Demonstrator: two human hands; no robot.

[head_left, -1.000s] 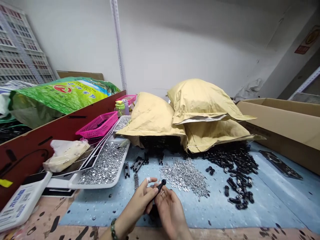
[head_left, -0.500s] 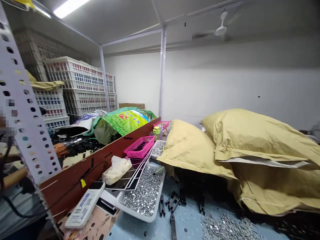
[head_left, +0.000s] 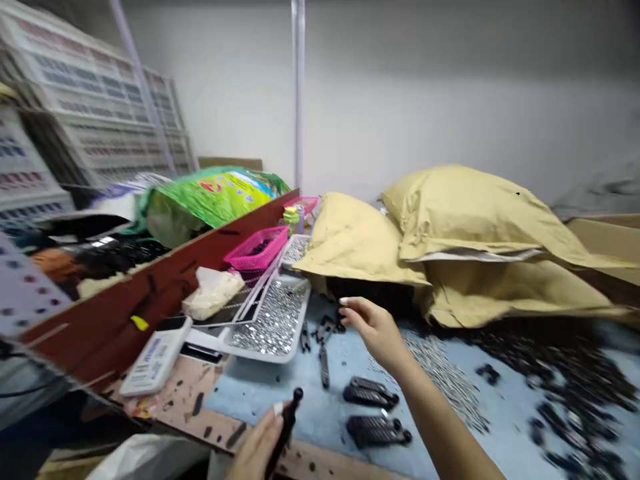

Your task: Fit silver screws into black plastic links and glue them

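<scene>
My left hand (head_left: 257, 445) is at the bottom, closed around a slim black plastic part (head_left: 284, 433) with a rounded knob at its top end. My right hand (head_left: 377, 331) is over the blue work surface, fingers bent together in a pinch. Small black clips (head_left: 326, 328) lie just beside its fingertips; whether one is between them is hidden. Two stacks of black ribbed plastic parts (head_left: 373, 393) lie between my hands. A single black strip (head_left: 324, 367) is left of them. Under my right forearm spreads a pile of silver pins (head_left: 447, 380).
A white tray of small metal nuts (head_left: 275, 320), a pink basket (head_left: 257, 248) and a white scale-like box (head_left: 157, 357) stand along a red-brown board (head_left: 165, 280). Yellow paper sacks (head_left: 360, 240) fill the back. Black parts (head_left: 565, 360) are heaped at right.
The view has tilted down and shifted right. Both my hands have come into sight, the left with a black part, along with the stacked black parts.
</scene>
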